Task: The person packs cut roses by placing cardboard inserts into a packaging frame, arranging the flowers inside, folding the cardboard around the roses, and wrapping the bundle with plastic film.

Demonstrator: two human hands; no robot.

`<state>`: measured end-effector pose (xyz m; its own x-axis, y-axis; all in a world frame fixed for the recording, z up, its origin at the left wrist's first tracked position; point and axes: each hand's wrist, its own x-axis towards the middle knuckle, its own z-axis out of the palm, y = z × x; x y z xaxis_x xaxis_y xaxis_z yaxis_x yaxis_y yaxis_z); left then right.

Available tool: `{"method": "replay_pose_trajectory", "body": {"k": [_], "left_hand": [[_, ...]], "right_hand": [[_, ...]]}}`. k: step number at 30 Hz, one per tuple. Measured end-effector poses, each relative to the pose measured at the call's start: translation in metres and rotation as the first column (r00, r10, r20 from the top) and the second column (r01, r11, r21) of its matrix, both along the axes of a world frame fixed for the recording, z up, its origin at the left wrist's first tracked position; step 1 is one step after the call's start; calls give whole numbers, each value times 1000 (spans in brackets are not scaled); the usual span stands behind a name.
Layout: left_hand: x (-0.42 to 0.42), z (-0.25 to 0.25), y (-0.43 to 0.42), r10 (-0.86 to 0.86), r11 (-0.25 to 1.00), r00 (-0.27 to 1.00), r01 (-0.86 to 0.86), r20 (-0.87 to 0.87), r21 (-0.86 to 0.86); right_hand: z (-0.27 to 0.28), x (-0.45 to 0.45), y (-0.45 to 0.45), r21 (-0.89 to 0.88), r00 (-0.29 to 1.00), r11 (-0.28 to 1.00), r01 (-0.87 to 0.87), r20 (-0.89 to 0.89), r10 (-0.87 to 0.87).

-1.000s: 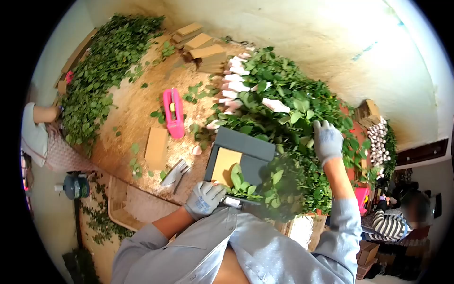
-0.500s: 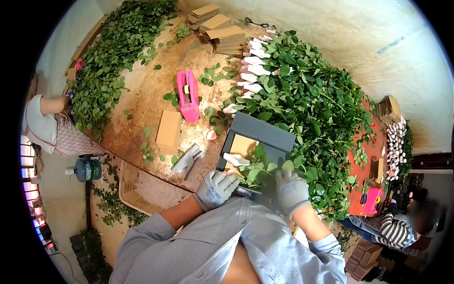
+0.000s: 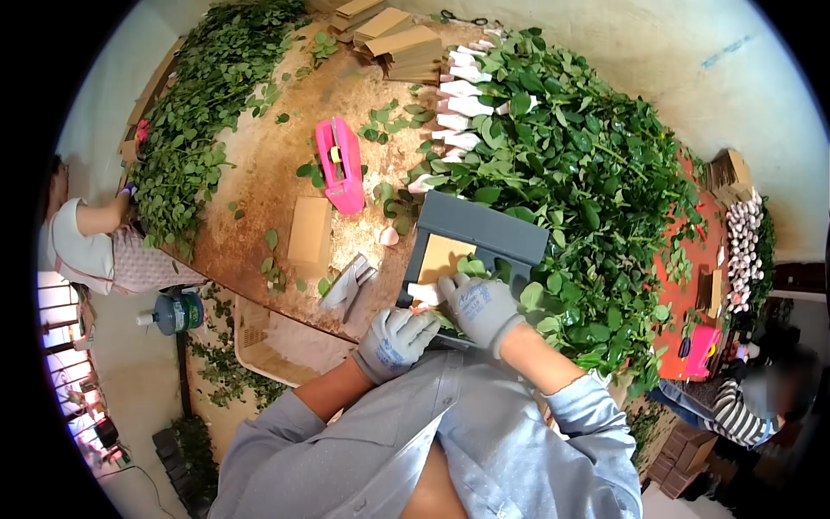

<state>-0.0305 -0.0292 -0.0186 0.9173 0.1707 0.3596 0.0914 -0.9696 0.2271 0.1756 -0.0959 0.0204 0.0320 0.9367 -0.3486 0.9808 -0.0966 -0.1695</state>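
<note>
fingers (image 3: 420, 325) bent at dark tray (image 3: 489, 227), left hand (image 3: 393, 346), right hand (image 3: 484, 313), grip unclear, foliage (image 3: 588, 190) alongside

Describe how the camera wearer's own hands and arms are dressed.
Both the left hand and the right hand wear light grey gloves with small blue printing on the back; the print is too small to read. The long sleeves are light blue-grey, matching the buttoned shirt, and end short of the gloves, leaving the forearms partly bare.

Blue water jug (image 3: 186, 312), striped sleeve (image 3: 732, 410)
</note>
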Motion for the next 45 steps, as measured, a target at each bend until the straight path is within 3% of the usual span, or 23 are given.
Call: {"method": "replay_pose_trajectory", "body": {"k": [1,3,9,12,15,21,25,26,28,29,31,32,34,37,40,43,45], "left_hand": [[0,1,0,15,1000,1000,-15,9,18],[2,4,2,17,999,1000,-18,14,39],[18,40,43,-42,981,998,31,-52,-192],[32,54,73,-78,993,935,42,-347,-110],[42,45,87,-147,989,880,143,-451,-43],[48,50,97,-261,934,821,348,-507,83],[26,25,121,-221,951,862,295,-457,96],[12,10,130,-82,962,840,207,-536,178],[27,75,134,166,981,467,13,-868,194],[19,74,133,170,980,469,10,-867,198],[2,77,123,234,967,661,-81,-713,243],[4,84,111,164,982,662,-41,-731,184],[5,91,82,-75,983,884,143,-462,114],[8,61,48,-242,967,904,255,-352,-10],[8,45,44,-267,962,936,272,-232,-12],[7,36,44,-272,961,918,274,-289,-36],[17,44,44,-253,967,937,236,-241,-99]], "right_hand": [[1,-1,-4,-6,996,997,-77,-48,77],[-1,-3,-7,-15,996,999,-42,-79,41],[-6,-2,-10,-8,993,1000,11,-121,-12],[-2,4,-8,-4,977,1000,-1,-213,0],[-2,9,-8,5,974,1000,-20,-224,20],[-14,9,-8,4,973,1000,-5,-231,6],[-15,7,-7,-7,980,1000,-17,-198,15],[-13,6,-6,-10,982,1000,-29,-186,27],[-7,2,-6,-29,988,998,-61,-147,56],[-4,0,-5,-44,991,995,-85,-107,80],[3,-6,-6,-55,995,996,-76,-68,73],[5,-9,-7,-72,997,995,-65,-32,63],[0,-10,-9,-60,998,996,-63,-34,61],[-2,-10,-9,-21,997,999,-50,-52,49],[1,-9,-12,-8,997,999,-37,-70,37],[1,-9,-11,7,998,999,-44,-40,44],[1,-6,-8,-56,992,998,-37,-120,30]]}}
